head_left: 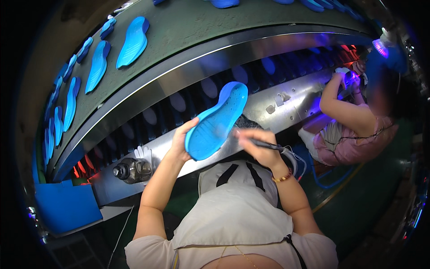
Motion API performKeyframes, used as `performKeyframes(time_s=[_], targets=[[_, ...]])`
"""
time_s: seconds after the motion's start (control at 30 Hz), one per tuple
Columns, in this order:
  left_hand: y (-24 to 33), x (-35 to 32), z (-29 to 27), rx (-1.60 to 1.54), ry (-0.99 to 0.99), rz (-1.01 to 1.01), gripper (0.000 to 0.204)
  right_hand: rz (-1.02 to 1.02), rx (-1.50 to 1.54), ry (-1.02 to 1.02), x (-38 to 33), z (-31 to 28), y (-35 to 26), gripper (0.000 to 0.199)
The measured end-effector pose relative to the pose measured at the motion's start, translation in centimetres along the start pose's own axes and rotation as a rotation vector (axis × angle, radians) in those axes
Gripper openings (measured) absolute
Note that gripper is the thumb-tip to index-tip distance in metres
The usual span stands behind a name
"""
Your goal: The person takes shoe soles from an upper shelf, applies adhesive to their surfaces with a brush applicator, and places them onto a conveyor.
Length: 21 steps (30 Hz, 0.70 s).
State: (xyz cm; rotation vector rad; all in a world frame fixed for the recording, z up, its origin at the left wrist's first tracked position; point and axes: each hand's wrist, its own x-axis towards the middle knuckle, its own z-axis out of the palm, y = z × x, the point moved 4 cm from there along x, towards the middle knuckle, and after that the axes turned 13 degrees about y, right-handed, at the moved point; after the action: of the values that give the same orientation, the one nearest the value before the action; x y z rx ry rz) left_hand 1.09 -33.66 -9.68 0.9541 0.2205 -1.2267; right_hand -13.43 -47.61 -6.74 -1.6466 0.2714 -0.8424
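Blue shoe sole [216,122], pinched only at its heel by my left hand [182,142], could slip toward the steel ledge [268,101] below if my right hand [260,145], gripping a thin black brush [268,144], pushes hard.

Factory floor, shoe-sole production line. Evidence: long dark green conveyor belt [188,27] curving from 9 to 1 o'clock, carrying spaced rows of flat bright blue foam shoe soles [133,41]. Below it, polished steel machine housing [277,96] with slotted opening lit red and violet inside. At 3 o'clock, second worker in pink top [358,143] seated at same line under violet lamp [380,47]. Blue plastic bin [67,206] at 8 o'clock.
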Motion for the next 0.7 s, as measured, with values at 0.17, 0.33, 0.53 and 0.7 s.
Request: performKeyframes(time_s=[0.17, 0.33, 0.53, 0.7], targets=[[6.9, -2.4, 5.2, -0.049, -0.184, 0.393, 0.055, 0.419, 0.543, 0.110, -1.0, -4.7, -1.0, 0.017], [14.4, 2.8, 11.6, -0.487, -0.322, 0.559, 0.061, 0.471, 0.547, 0.242, -1.1, -5.9, 0.7, 0.018], [12.5, 8.3, 16.9, -0.420, -0.247, 0.376, 0.083, 0.462, 0.645, 0.447, -2.9, -8.4, 3.3, 0.023], [18.2, 13.9, 23.4, 0.737, 0.265, 1.033, 0.077, 0.464, 0.641, 0.562, -4.6, -10.1, 3.9, 0.024]])
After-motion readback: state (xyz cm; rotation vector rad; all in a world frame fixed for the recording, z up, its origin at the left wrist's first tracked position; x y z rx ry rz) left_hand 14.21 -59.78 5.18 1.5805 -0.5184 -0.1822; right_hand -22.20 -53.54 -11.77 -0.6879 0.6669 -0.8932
